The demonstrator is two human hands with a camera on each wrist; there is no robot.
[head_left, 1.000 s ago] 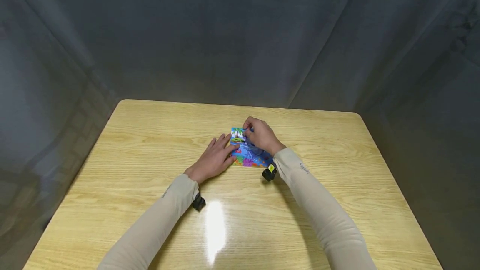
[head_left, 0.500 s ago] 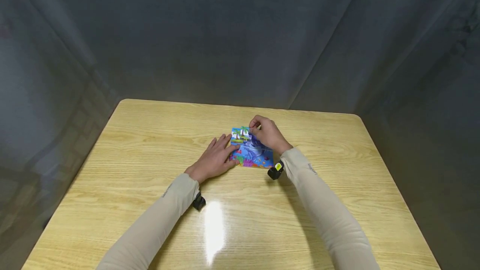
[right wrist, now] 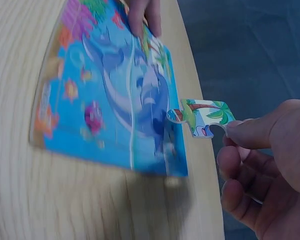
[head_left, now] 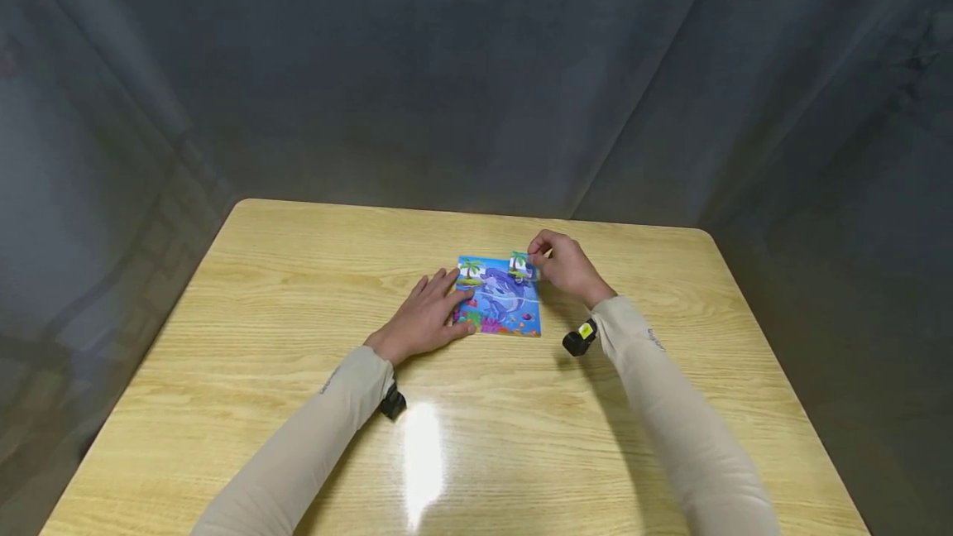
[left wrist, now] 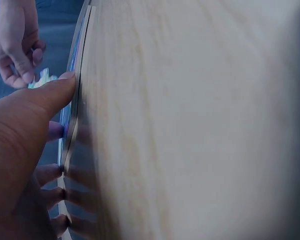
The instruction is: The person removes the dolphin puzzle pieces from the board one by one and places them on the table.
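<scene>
A dolphin picture puzzle board (head_left: 506, 313) lies flat on the table, showing coral and a palm tree. My left hand (head_left: 424, 315) rests along its left edge, fingers fairly straight, thumb (left wrist: 45, 100) and fingertips touching the board. Above the board's far right corner, my right hand (head_left: 572, 269) pinches a jigsaw piece (right wrist: 205, 114) between thumb and fingers. On the piece are a palm tree and a bit of blue; it is held up off the board. In the right wrist view the board is blurred, and part of the left hand (right wrist: 145, 15) shows at its far side.
The light wooden table (head_left: 298, 255) extends around the board on all sides. Dark grey curtains (head_left: 447, 81) stand behind it and at both sides. A bright light reflection lies on the tabletop near the front. Black cameras (head_left: 579, 339) are strapped at both wrists.
My right hand has moved right across the board with the palm-tree piece, which has come away from beside the other palm tree. More of the dolphin picture is uncovered. The left hand has stayed put.
</scene>
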